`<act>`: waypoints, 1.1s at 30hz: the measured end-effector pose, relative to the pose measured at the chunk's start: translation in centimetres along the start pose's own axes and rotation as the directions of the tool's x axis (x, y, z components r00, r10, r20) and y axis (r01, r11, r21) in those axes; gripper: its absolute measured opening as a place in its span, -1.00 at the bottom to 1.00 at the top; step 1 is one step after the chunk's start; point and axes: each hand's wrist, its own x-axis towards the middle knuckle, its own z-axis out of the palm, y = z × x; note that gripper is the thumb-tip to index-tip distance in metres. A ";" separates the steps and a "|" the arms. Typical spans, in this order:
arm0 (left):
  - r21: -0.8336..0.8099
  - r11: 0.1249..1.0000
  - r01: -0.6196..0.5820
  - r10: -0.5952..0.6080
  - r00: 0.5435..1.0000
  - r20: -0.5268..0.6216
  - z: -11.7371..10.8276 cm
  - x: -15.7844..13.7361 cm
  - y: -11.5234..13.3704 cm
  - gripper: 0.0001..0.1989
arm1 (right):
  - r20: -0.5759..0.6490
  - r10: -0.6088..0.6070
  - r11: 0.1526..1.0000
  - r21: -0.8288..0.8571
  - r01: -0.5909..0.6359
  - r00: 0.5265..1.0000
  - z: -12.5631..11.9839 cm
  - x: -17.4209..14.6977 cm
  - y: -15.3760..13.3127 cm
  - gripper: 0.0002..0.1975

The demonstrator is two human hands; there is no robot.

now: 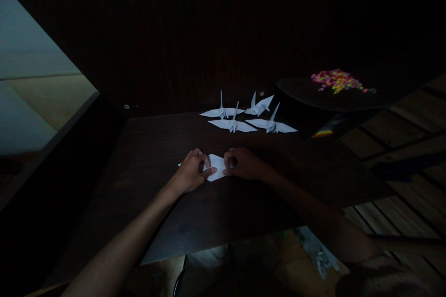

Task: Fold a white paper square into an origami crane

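Observation:
A piece of folded white paper (216, 163) lies low over the dark wooden tabletop, pinched from both sides. My left hand (191, 171) grips its left part between thumb and curled fingers, and a small white tip pokes out beyond that hand. On the other side, my right hand (244, 163) is closed on the right edge with thumb and forefinger. Behind the hands stand several white origami cranes with spread wings, among them a front left crane (232, 125) and a front right crane (272, 125). The paper's underside is hidden.
On a dark rounded shelf (299, 90) at the back right sits a pile of small pink, red and yellow pieces (336, 80). A dark panel rises behind the tabletop (153, 134). Wooden slats (400, 218) show at the right, and a crumpled plastic bag (322, 260) lies below the front edge.

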 end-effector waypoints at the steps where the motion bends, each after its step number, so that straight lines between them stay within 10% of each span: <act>1: 0.001 1.000 -0.003 0.003 1.000 -0.003 0.0 0.0 0.0 -0.86 | 0.018 -0.006 1.000 0.010 0.006 1.000 -0.1 0.0 0.1 -0.86; 33: -0.173 0.981 -0.093 0.109 0.990 0.085 -1.1 -0.1 -0.4 -0.94 | 0.153 -0.271 0.947 -0.134 0.292 0.950 -0.4 -1.3 -0.5 -0.95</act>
